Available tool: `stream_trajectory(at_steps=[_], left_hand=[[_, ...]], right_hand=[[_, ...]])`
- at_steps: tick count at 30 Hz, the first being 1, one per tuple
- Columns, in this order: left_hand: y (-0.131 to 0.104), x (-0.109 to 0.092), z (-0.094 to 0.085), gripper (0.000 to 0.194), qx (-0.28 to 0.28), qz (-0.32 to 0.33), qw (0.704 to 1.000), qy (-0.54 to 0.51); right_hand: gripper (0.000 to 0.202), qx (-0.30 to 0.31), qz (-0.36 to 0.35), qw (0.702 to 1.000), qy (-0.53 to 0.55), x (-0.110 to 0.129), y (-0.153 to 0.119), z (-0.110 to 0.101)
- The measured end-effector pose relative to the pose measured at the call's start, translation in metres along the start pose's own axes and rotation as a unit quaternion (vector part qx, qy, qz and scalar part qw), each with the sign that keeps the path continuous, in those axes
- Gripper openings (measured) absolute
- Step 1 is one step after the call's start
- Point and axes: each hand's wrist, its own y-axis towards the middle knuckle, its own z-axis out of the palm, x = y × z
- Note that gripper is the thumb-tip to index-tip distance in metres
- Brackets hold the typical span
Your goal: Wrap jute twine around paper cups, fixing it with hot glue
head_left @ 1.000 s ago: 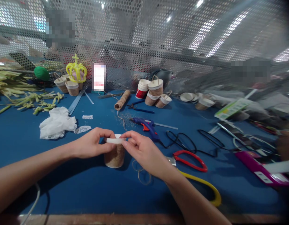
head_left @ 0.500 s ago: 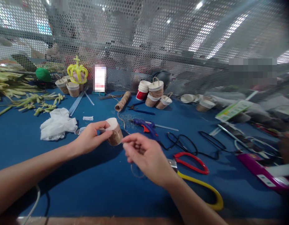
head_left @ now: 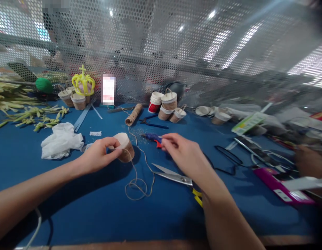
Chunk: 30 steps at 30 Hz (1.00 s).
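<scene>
Several buckets (head_left: 79,101) sit beside a yellow crown (head_left: 84,86) at left, then the left hand (head_left: 101,154) pinches the rim of a tilted cup (head_left: 128,152) — tan-sided, white inside — above the table (head_left: 98,208), twine (head_left: 135,199) near it, before nested red-and-white tubs (head_left: 155,102), while the right hand (head_left: 185,154) meets the glue gun (head_left: 150,136) — grip unclear.

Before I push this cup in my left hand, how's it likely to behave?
The cup would probably tip or roll, since its wall is round and your left hand holds it tilted. It's likely light, being hollow and pinched at one side. The twine might drag, as it loops loosely on the table.
</scene>
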Motion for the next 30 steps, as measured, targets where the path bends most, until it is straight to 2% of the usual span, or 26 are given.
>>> stream_trajectory(at_steps=[1, 4, 9, 14, 19, 23, 27, 30], left_hand=[[0.000, -0.001, -0.001, 0.018, 0.003, 0.005, 1.000, 0.014], [-0.001, -0.002, -0.003, 0.017, 0.011, 0.029, 0.999, 0.044], [-0.002, -0.003, -0.002, 0.016, 0.001, 0.058, 0.995, 0.078], [-0.003, 0.000, 0.001, 0.016, -0.003, 0.050, 0.999, 0.012], [-0.003, 0.002, 0.004, 0.020, 0.008, 0.024, 1.000, -0.017], [-0.003, 0.001, 0.004, 0.020, 0.006, 0.019, 1.000, -0.024], [-0.003, 0.001, 0.004, 0.020, 0.006, 0.022, 0.999, -0.032], [-0.002, 0.002, 0.004, 0.019, 0.006, 0.015, 0.999, -0.034]], right_hand=[[0.027, 0.000, 0.031, 0.995, -0.095, -0.007, 0.008, 0.002], [0.025, 0.039, 0.063, 0.985, -0.155, -0.027, 0.030, 0.017], [0.026, 0.089, 0.098, 0.975, -0.178, -0.043, 0.045, 0.039], [0.029, 0.106, 0.126, 0.974, -0.154, -0.043, 0.042, 0.039], [0.028, 0.127, 0.159, 0.976, -0.082, -0.043, 0.043, 0.036], [0.026, 0.115, 0.185, 0.976, 0.029, -0.039, 0.041, 0.028], [0.011, 0.064, 0.182, 0.966, 0.172, -0.028, 0.034, 0.012], [0.007, 0.015, 0.147, 0.947, 0.286, -0.018, 0.027, -0.002]])
